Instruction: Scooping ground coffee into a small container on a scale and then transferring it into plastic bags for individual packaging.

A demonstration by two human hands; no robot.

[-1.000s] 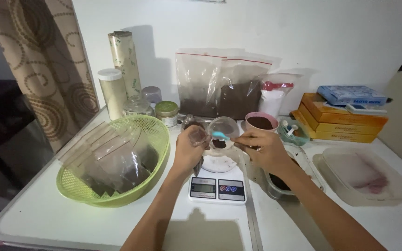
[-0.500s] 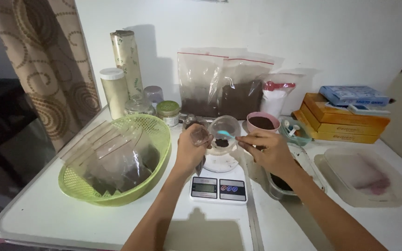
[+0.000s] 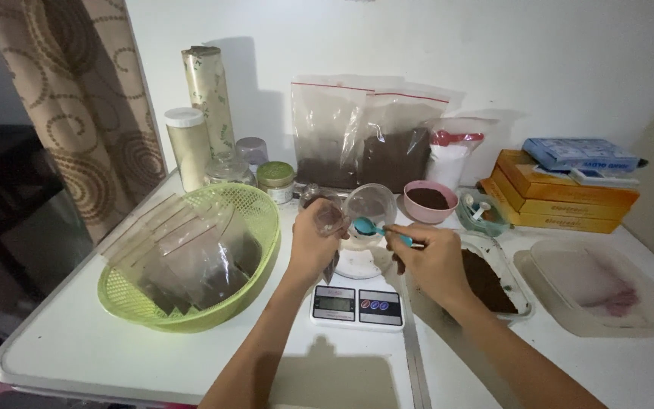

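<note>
Over the small white digital kitchen scale (image 3: 357, 305), the left hand (image 3: 313, 241) grips a small clear plastic pouch (image 3: 330, 219); the right hand (image 3: 431, 257) pinches a teal plastic spoon (image 3: 376, 229) at its mouth. Filling seems underway; steady tipping is needed.

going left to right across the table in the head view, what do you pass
green basket → left hand → clear cup → right hand → tray of brown powder → clear lidded container
</note>
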